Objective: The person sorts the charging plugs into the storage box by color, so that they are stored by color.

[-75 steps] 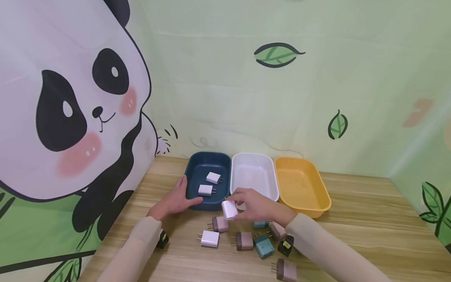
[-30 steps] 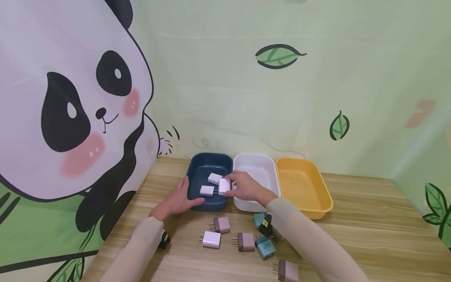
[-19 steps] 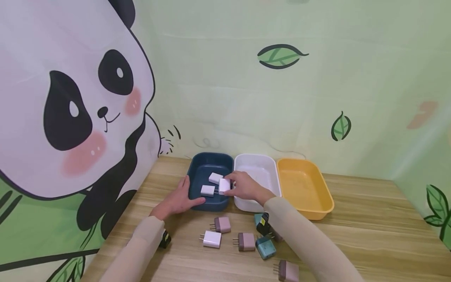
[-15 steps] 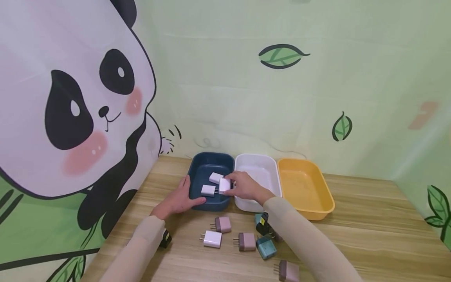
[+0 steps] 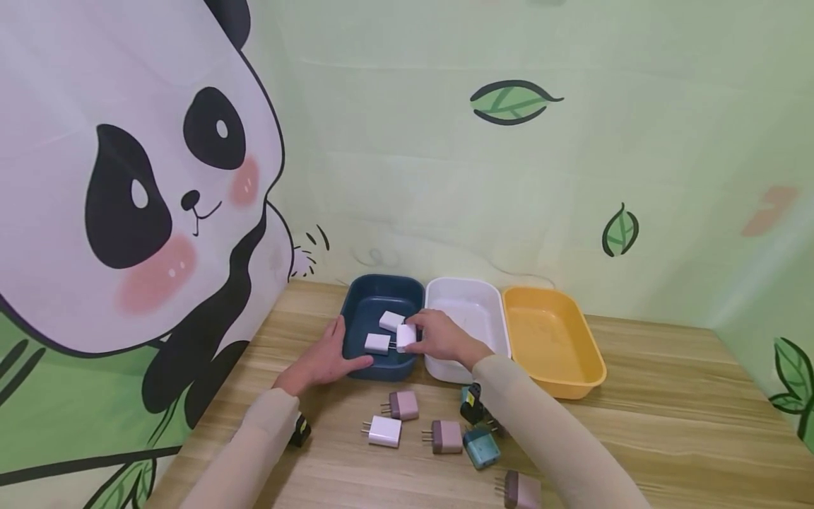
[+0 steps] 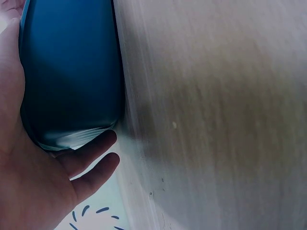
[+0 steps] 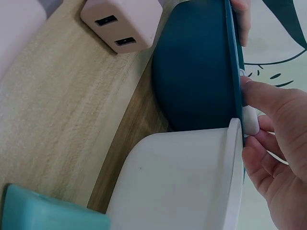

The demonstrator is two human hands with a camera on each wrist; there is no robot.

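Three white two-prong plug chargers are inside the dark blue tray [image 5: 353, 311]. My right hand [image 5: 445, 335] pinches one white charger [image 5: 405, 338] by its right end, low inside that tray. A second charger [image 5: 391, 321] lies just behind it, and a third [image 5: 378, 343] to its left. My left hand [image 5: 321, 357] rests against the tray's left side, thumb along the front rim and fingers spread; the left wrist view shows fingers [image 6: 91, 163] extended at the tray's outer wall. In the right wrist view the rim hides most of the held charger [image 7: 249, 120].
A white tray [image 5: 467, 283] and a yellow tray [image 5: 591, 353] stand to the right. Nearer on the wooden table lie a white charger [image 5: 384, 431], several pink ones such as this charger [image 5: 445, 437], and teal ones such as this charger [image 5: 481, 448]. My right sleeve partly covers some.
My right hand has carried the white charger from in front of the trays into the blue tray, then stayed there pinching it. The left hand keeps its place. The view has shifted slightly.
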